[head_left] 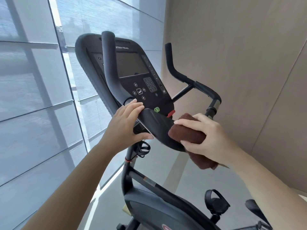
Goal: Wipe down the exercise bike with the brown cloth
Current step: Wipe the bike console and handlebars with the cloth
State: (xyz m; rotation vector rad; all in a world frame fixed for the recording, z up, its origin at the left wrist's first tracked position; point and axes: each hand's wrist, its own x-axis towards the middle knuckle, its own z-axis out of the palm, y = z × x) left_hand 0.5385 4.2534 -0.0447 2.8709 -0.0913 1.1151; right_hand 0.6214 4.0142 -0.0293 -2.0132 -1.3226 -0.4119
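Observation:
The black exercise bike (144, 211) fills the middle of the head view. Its console (132, 67) with a dark screen and keypad tilts toward me, and a black ledge (155, 122) juts out below it. My left hand (126, 125) grips the left end of that ledge, thumb underneath. My right hand (206, 135) is closed on the folded brown cloth (186, 135) and presses it against the right end of the ledge. The cloth's loose tail hangs below my wrist.
A left handlebar (108, 63) rises in front of the console, and the right handlebar (199, 87) curves out to the right. Window blinds (33, 97) stand on the left, a beige wall (240, 63) on the right. A pedal with strap (214, 201) is at lower right.

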